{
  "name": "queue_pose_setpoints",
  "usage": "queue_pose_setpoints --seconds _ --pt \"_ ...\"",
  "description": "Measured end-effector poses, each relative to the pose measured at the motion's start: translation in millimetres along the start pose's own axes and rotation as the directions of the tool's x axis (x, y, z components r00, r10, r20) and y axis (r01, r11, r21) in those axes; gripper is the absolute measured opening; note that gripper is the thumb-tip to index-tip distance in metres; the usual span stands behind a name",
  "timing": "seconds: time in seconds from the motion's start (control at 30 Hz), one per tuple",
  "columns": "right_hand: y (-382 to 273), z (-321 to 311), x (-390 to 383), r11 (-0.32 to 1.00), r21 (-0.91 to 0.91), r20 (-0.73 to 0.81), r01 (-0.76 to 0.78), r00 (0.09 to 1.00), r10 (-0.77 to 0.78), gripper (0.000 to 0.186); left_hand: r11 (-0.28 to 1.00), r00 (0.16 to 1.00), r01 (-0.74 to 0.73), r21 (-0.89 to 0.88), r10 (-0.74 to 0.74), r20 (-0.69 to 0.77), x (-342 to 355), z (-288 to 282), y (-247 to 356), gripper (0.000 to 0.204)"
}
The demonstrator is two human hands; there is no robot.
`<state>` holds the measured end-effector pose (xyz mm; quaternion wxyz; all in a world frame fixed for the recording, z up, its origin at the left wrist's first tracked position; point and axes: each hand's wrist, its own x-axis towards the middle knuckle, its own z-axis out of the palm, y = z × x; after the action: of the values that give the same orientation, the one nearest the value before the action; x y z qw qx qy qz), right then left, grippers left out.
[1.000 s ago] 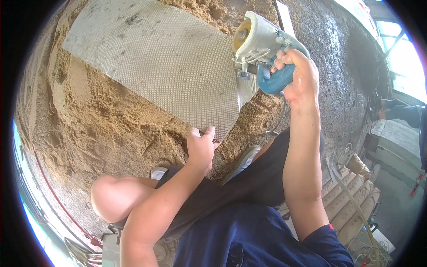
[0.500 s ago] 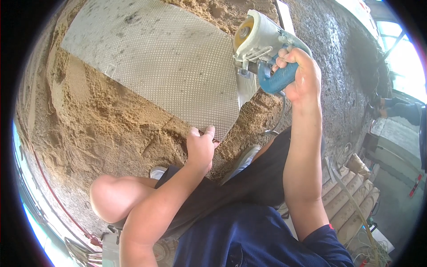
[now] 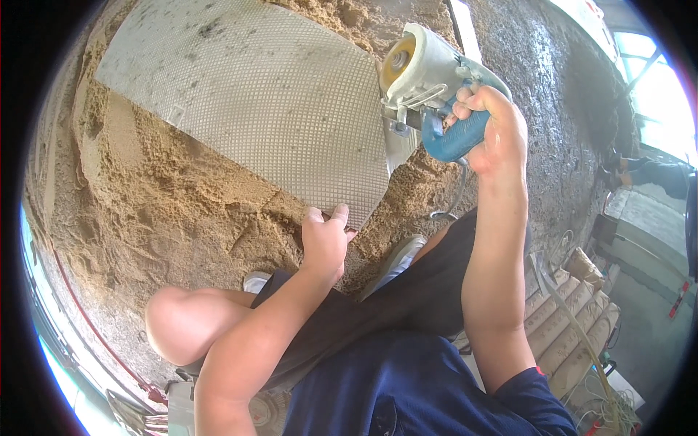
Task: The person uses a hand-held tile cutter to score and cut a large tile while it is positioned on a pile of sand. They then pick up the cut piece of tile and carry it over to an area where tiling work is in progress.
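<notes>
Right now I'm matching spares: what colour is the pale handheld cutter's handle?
The curved handle is blue; head view.

Blue handle (image 3: 460, 139), gridded grey tile (image 3: 262, 94)

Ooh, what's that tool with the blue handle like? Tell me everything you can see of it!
The power tool has a curved blue handle that looks like plastic, with the right hand wrapped around it. Its pale, dusty guard partly encloses a round yellowish part with a metal-looking centre. The tool is tilted, beside the right-hand end of the gridded tile. I can't tell whether they touch or whether anything is spinning.
</notes>
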<state>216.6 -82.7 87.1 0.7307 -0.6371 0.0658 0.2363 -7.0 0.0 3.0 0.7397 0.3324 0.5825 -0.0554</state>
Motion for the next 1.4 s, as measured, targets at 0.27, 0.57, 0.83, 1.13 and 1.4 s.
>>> queue_pose_setpoints --seconds 0.27,0.57,0.83,1.13,1.4 --pt "-2 6 0 0.999 -0.007 0.075 0.033 0.997 -0.032 0.021 1.0 1.0 0.001 0.013 -0.001 -0.005 0 1 0 0.021" --pt "3 0 0 1.0 0.024 0.011 -0.011 1.0 0.011 0.031 1.0 1.0 -0.004 0.005 0.004 0.002 0 0 -1 0.02" --pt "2 -10 -4 0.999 0.04 0.036 -0.015 0.999 0.014 0.027 0.999 0.999 -0.013 -0.053 0.015 0.028 0 0 -2 0.021" --pt "4 -3 0 0.998 0.064 0.029 -0.01 1.0 0.008 0.034 1.0 1.0 0.002 -0.017 -0.002 0.004 1 0 -1 0.022" --pt "4 -9 -8 0.999 0.032 0.021 -0.019 1.0 0.018 0.028 0.997 1.0 -0.018 -0.075 0.02 0.02 0 -1 -2 0.019"
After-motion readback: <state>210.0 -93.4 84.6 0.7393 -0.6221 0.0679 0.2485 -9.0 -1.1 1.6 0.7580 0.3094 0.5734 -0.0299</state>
